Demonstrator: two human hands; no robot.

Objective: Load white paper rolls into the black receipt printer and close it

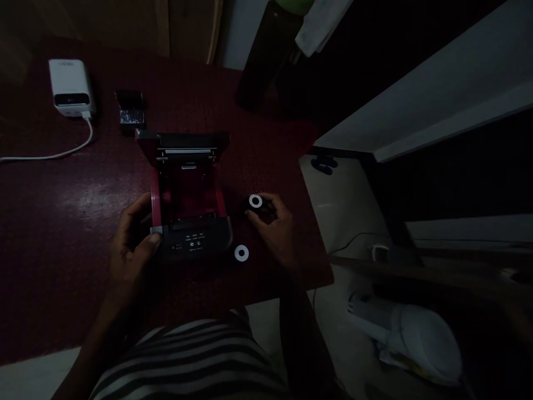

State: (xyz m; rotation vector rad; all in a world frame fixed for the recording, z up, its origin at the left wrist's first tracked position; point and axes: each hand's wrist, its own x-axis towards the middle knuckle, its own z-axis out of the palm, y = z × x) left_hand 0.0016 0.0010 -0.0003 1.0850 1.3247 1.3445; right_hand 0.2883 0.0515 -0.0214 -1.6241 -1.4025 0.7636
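Observation:
A small black and red printer (195, 239) sits on the dark red table with its lid (183, 145) raised, showing the red bay inside. My left hand (131, 244) grips its left side, the thumb on the front left corner. To the right of the printer, my right hand (275, 222) has thumb and fingers closed around a dark roll (255, 201) with a white ring-shaped end. The roll's side is mostly lost in shadow. Just below it, near the printer's right front corner, is a second white ring (241, 253) with a dark centre.
A white power bank (70, 83) with a white cable (75, 147) lies at the back left. Beside it stands a small black holder (131, 111). A tall dark bottle (266, 55) stands at the back. The table's right edge drops to a pale floor with dark slippers (323, 164).

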